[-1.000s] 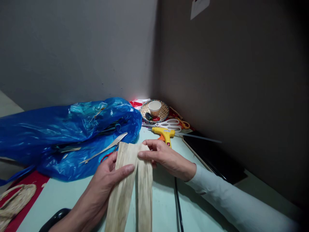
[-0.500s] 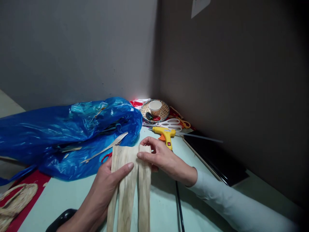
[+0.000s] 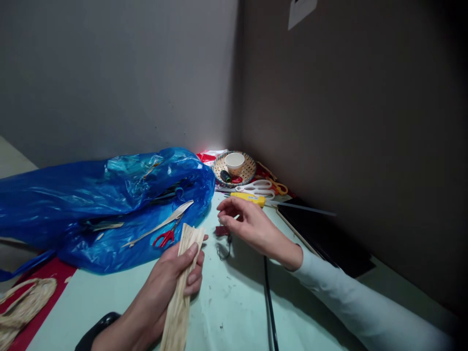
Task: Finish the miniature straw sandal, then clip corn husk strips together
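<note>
Pale dried strips [image 3: 180, 297], bunched together, lie in my left hand [image 3: 171, 273], whose thumb presses across them near their top end. To the right, my right hand [image 3: 248, 226] is closed in a pinch over a dark red binder clip [image 3: 222, 230], its fingertips at the clip's wire handle. Another dark clip [image 3: 227, 246] is partly visible just below on the pale green table [image 3: 234, 312]. Behind the right hand lies the yellow glue gun [image 3: 248, 198], its handle hidden.
A blue plastic bag [image 3: 102, 195] spreads over the left, with red-handled scissors [image 3: 166, 237] on it. At the back are a woven tray [image 3: 252, 168] with a white cup [image 3: 234, 161] and white-handled scissors [image 3: 256, 187]. A black flat object [image 3: 325, 239] lies right; a black cable [image 3: 269, 302] runs forward.
The strips, spread between both hands before, are now bunched in my left hand. My right hand has let go of them and is over the red clip. The red scissors are more exposed.
</note>
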Motion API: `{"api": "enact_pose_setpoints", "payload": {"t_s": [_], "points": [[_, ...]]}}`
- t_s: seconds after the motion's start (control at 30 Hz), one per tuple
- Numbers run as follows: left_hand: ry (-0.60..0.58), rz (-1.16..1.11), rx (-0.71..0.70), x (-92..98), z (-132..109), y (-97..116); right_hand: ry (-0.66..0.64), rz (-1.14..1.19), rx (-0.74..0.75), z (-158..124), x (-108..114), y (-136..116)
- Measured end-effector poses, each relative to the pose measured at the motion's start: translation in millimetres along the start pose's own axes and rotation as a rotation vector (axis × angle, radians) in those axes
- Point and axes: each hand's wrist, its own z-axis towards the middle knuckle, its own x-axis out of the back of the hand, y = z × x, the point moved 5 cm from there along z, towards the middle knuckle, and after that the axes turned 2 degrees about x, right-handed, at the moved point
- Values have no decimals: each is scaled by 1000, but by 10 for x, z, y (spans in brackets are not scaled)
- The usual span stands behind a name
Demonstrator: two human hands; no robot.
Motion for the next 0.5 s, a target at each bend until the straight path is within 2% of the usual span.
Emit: {"api": "enact_pose_setpoints", "payload": {"t_s": [0.1,0.3,0.5], "points": [[-66,-27,43,-43,-1,-12,-45,-45,5,0,28,-22],[-187,-34,188,-177,-92,-114,-312,68,9,-109,-267,-40],[-225,-117,232,-125,-111,-123,-374,207,-45,-73,-271,26]]}}
